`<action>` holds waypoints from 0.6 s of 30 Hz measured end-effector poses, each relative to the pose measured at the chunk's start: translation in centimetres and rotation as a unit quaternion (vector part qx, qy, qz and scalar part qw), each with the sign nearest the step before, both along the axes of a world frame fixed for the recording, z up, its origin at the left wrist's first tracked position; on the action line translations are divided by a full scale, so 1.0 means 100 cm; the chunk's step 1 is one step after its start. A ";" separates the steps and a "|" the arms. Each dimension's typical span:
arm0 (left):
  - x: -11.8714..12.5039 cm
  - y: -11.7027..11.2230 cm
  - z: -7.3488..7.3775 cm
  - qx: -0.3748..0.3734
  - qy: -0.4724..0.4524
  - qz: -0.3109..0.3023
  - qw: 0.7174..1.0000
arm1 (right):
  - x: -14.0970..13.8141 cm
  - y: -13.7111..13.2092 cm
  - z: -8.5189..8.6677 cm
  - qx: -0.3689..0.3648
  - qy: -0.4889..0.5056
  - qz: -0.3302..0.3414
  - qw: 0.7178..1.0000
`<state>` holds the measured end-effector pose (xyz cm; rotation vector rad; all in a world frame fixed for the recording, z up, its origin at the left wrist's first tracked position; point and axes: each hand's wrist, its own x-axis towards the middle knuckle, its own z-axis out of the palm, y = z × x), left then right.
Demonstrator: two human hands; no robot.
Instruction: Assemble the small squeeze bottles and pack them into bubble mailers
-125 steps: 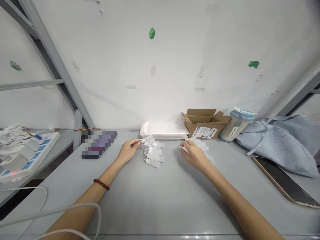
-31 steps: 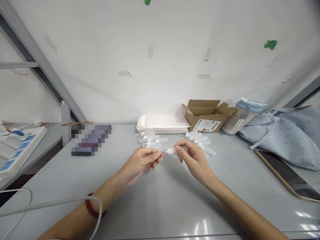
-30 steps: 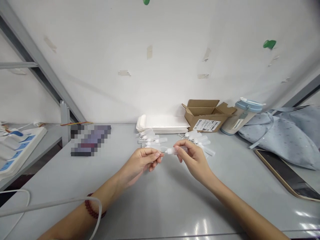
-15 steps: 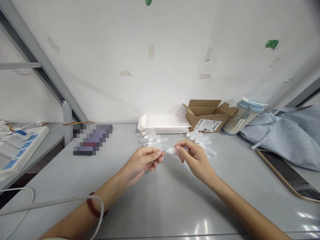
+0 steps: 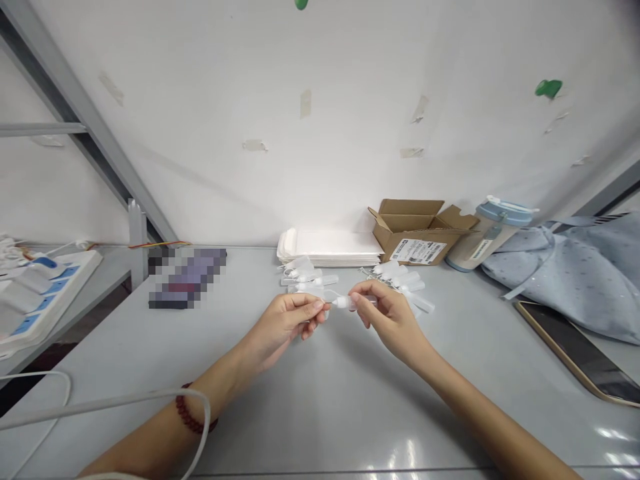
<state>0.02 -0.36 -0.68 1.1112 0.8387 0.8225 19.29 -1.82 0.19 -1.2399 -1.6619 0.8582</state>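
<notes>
Between thumb and fingers, my right hand (image 5: 387,313) holds a small clear dropper bottle (image 5: 344,303) on its side, its white nozzle pointing left. My left hand (image 5: 295,320) is closed in a pinch on a thin pin (image 5: 329,303) that lines up with the nozzle tip. Whether the pin's end sits inside the nozzle is too small to tell. Behind my left hand lies a group of similar white bottles (image 5: 305,277). Another group of bottles (image 5: 407,280), with thin metal bits at their ends, lies behind my right hand.
At the wall are a stack of white envelopes (image 5: 330,248), an open cardboard box (image 5: 420,233) and a tumbler (image 5: 485,237). A blue cloth bag (image 5: 565,267) and phone (image 5: 575,347) lie right. Left are a blurred-out purple object (image 5: 193,280), a power strip (image 5: 45,303) and a white cable (image 5: 125,398).
The view shifts very slightly. Both hands keep their grips, with the bottle and pin held in nearly the same position.
</notes>
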 end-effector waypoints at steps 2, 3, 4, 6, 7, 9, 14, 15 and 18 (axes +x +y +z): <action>0.000 0.000 0.000 0.020 0.014 0.007 1.000 | 0.000 0.000 -0.001 0.006 -0.016 0.006 1.000; -0.001 0.000 0.000 0.027 0.022 0.011 0.999 | 0.000 0.000 -0.001 0.010 -0.026 0.010 1.000; -0.001 0.000 -0.001 0.032 0.029 0.013 0.999 | 0.001 0.000 -0.001 0.015 -0.037 0.014 0.999; -0.001 0.000 -0.001 0.036 0.048 0.018 0.998 | 0.001 0.000 -0.002 0.027 -0.058 0.020 0.998; 0.000 0.001 -0.001 0.039 0.059 0.021 0.997 | 0.001 0.000 -0.002 0.034 -0.068 0.023 0.997; 0.001 0.000 -0.001 0.049 0.088 0.027 0.995 | 0.002 0.000 -0.002 0.043 -0.085 0.030 0.995; 0.004 -0.003 0.003 0.067 0.132 0.032 0.988 | 0.001 -0.001 -0.001 0.039 -0.095 0.046 0.994; 0.005 -0.004 0.003 0.069 0.135 0.032 0.988 | 0.000 -0.001 -0.002 0.036 -0.092 0.047 0.994; 0.006 -0.006 0.003 0.074 0.141 0.034 0.987 | -0.001 -0.002 -0.005 0.039 -0.083 0.050 0.995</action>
